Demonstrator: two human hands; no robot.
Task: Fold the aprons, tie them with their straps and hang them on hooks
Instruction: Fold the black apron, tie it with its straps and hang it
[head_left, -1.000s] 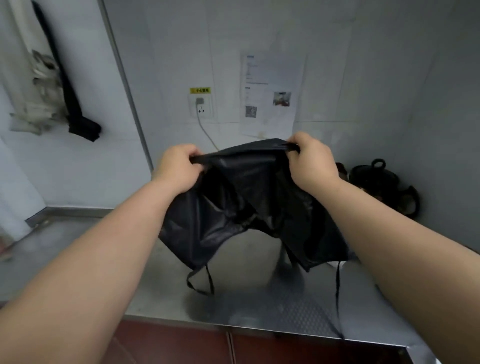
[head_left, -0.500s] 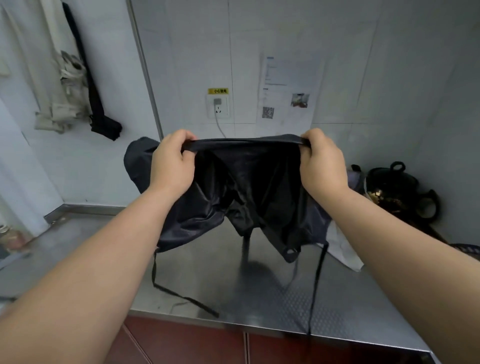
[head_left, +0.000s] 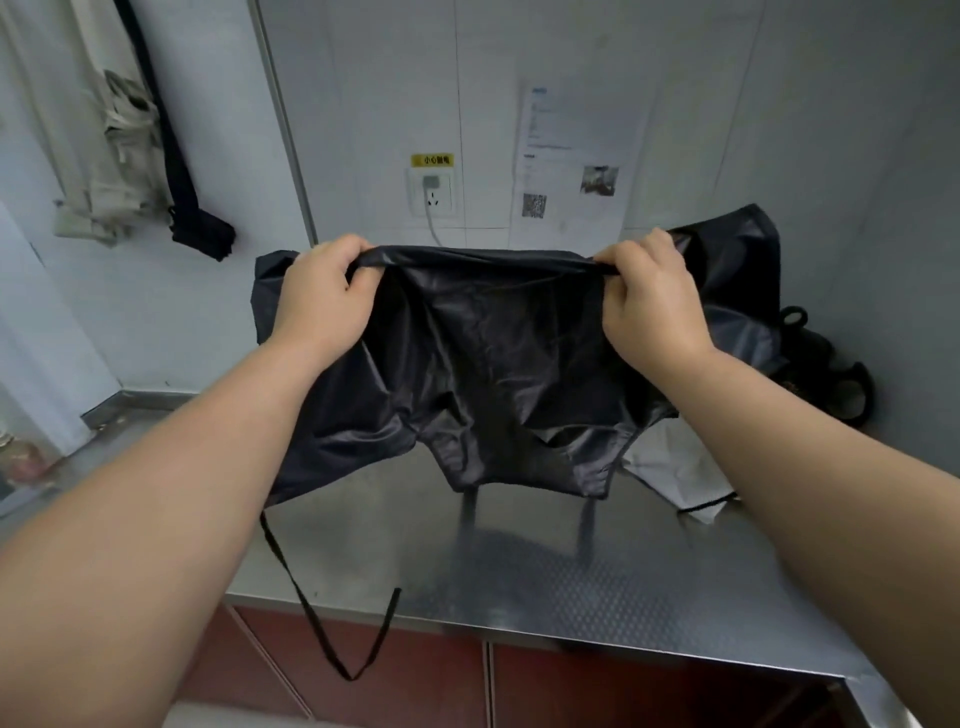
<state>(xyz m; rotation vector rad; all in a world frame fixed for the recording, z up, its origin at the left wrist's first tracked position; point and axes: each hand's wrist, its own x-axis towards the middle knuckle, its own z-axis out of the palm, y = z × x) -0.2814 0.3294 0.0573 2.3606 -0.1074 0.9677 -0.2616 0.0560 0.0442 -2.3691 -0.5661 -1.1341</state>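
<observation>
Two hands showed, one left hand (head_left: 317, 299) and one right hand (head_left: 649, 306), with one apron (head_left: 493, 374) held between them. One long strap (head_left: 311, 608) hung from it in a loop. There was one tabletop (head_left: 571, 587), with one white cloth (head_left: 670, 473) and one dark pot (head_left: 810, 364) on it. The wall carried one socket (head_left: 434, 200) with one plug (head_left: 431, 182), one yellow label (head_left: 432, 160) and one paper (head_left: 571, 161). Two bundles hung at the left, one pale bundle (head_left: 119, 156) and one black bundle (head_left: 200, 228)
</observation>
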